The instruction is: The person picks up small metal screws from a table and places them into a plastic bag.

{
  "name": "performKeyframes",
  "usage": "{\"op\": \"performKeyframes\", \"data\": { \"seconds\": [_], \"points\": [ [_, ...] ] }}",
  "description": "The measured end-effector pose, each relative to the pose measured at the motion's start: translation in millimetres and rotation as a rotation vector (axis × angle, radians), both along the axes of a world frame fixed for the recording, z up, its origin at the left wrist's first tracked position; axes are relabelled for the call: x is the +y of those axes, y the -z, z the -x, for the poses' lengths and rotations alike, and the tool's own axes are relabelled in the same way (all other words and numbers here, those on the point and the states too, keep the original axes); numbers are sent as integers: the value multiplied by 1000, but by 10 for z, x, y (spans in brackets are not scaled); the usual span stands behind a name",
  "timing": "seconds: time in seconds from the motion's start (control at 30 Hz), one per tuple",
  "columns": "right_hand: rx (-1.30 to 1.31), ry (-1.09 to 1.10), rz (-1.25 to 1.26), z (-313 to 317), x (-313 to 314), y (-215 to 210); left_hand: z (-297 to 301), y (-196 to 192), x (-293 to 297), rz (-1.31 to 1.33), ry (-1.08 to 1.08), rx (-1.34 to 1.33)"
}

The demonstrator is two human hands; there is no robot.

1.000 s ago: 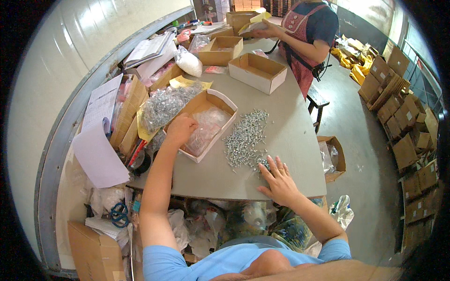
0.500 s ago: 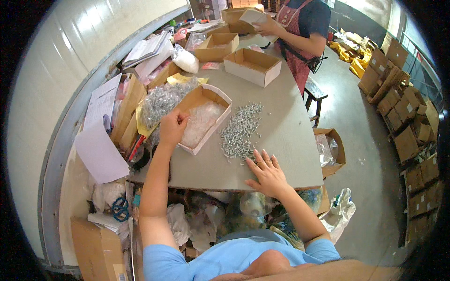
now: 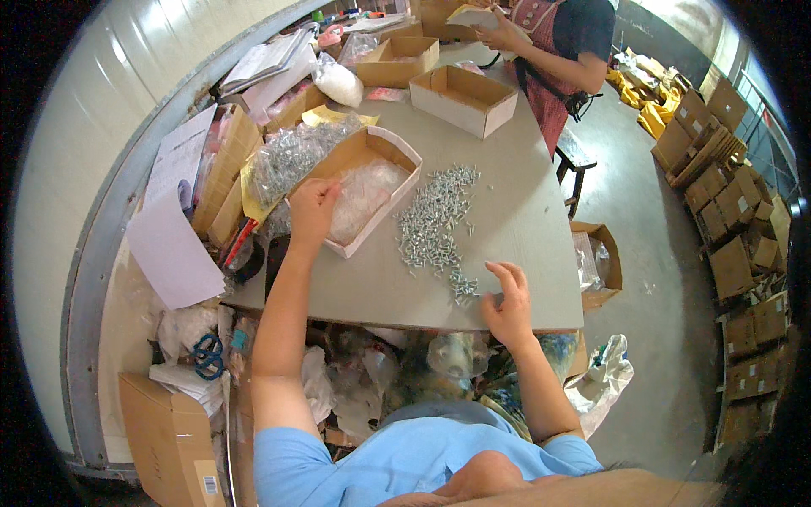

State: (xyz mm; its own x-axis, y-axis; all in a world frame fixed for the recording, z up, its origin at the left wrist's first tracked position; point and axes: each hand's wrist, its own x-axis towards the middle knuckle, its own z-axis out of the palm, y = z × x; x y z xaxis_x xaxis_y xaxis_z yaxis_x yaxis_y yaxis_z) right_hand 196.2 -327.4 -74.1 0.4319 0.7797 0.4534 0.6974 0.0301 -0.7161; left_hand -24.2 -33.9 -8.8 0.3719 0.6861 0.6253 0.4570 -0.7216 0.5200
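Note:
A loose pile of small silver screws (image 3: 435, 215) lies on the grey table, with a small cluster (image 3: 463, 287) drawn off its near end. Just right of that cluster, my right hand (image 3: 508, 306) is raised a little, fingers curved and thumb apart, with nothing visible in it. My left hand (image 3: 312, 209) is closed in a pinch at the left side of a white-edged cardboard box (image 3: 405, 182). Clear plastic bags (image 3: 363, 198) fill the box. What the left fingers hold, if anything, is too small to make out.
Bagged screws (image 3: 296, 160), papers (image 3: 173, 245) and cartons crowd the table's left side. An open white box (image 3: 465, 101) stands farther back, near a co-worker in a red apron (image 3: 541, 51) handling a pale packet. A carton (image 3: 601, 262) sits by the table's right edge.
My right hand has lifted off the near end of the pile and moved right and nearer me, fingers curling. A small cluster of screws now sits nearer the table edge. The left hand stays pinched.

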Motion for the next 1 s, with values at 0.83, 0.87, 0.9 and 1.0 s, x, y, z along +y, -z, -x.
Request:
{"op": "performKeyframes", "data": {
  "seconds": [0.83,0.87,0.9,1.0],
  "points": [
    [-93,-203,224,-41,-78,-171,482,1480,-2530,1493,670,-327],
    [-103,-210,232,-52,-80,-186,447,1533,-2552,1515,701,-349],
    [-110,-227,239,-43,-63,-194,445,1657,-2578,1525,703,-265],
    [-115,-213,261,-40,-15,-138,333,1754,-2609,1511,722,7]
  ]
}}
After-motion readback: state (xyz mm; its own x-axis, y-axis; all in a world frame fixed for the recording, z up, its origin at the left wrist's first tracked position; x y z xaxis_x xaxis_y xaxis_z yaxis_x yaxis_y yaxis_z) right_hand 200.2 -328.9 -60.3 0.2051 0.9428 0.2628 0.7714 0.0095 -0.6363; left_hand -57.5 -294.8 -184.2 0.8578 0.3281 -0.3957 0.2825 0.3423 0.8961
